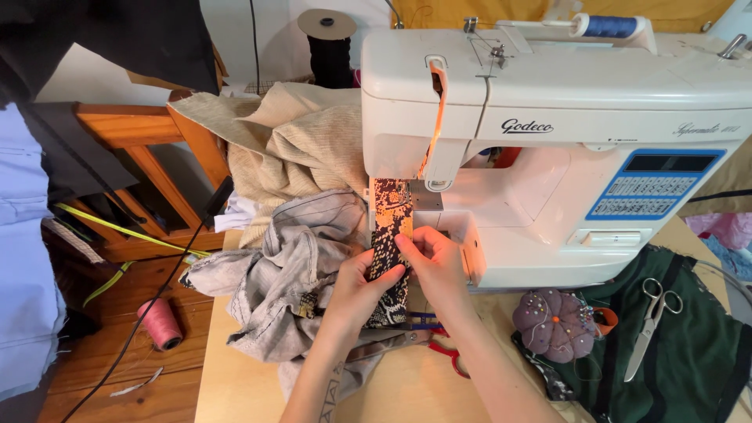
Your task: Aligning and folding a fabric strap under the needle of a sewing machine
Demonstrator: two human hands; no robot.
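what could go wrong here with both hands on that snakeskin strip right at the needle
1. The right hand pinches the snakeskin strip close under the needle area; fingertips could get caught if the machine runs.
2. The grey garment is bunched beside the strip and could drag it off line or get stitched in.
3. The red-handled scissors lie under the forearms, where the left hand or the fabric could snag them.
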